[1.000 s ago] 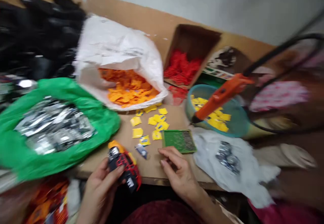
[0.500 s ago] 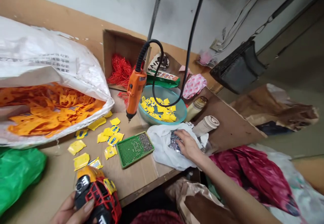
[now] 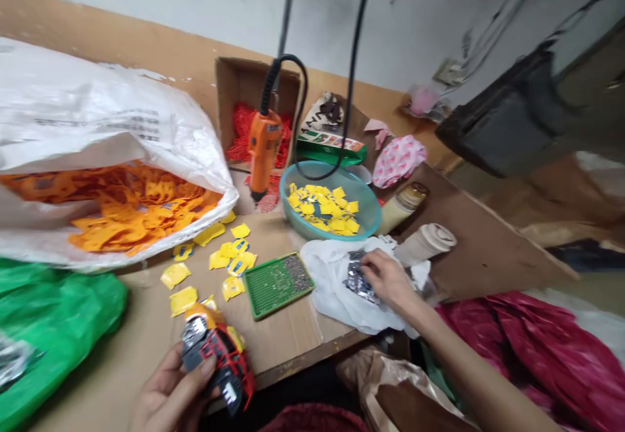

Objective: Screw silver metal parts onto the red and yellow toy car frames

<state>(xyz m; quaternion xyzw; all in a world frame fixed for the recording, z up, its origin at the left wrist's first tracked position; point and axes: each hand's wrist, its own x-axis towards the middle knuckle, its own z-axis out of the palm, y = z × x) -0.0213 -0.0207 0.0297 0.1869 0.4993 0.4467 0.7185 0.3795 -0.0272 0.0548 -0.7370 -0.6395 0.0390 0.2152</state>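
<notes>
While much of the toy car looks put together already, plenty of loose parts lie around it, starting at the far left with a green bag (image 3: 73, 315) showing shiny pieces (image 3: 14, 357) and, behind it, a white sack (image 3: 122, 103) of orange parts (image 3: 141, 214). The left hand (image 3: 170, 386) grips the toy car (image 3: 219, 351) above the near edge of the table, tilted; it carries an orange end, a red lattice frame and a yellow panel, though whether these are fastened I cannot tell. Beyond it are scattered yellow pieces (image 3: 183, 302), a cardboard box (image 3: 224, 87) of red parts (image 3: 239, 136), and an orange power screwdriver (image 3: 264, 149) hanging unused. Next come a green tray (image 3: 263, 289) with small metal bits (image 3: 299, 272) and a bowl (image 3: 371, 214) of similar yellow pieces. Rightmost, the right hand (image 3: 390, 279) has its fingers drawn close over silvery parts (image 3: 359, 282) on a white plastic bag (image 3: 327, 279); whether one is pinched cannot be told, and none shows added yet.
</notes>
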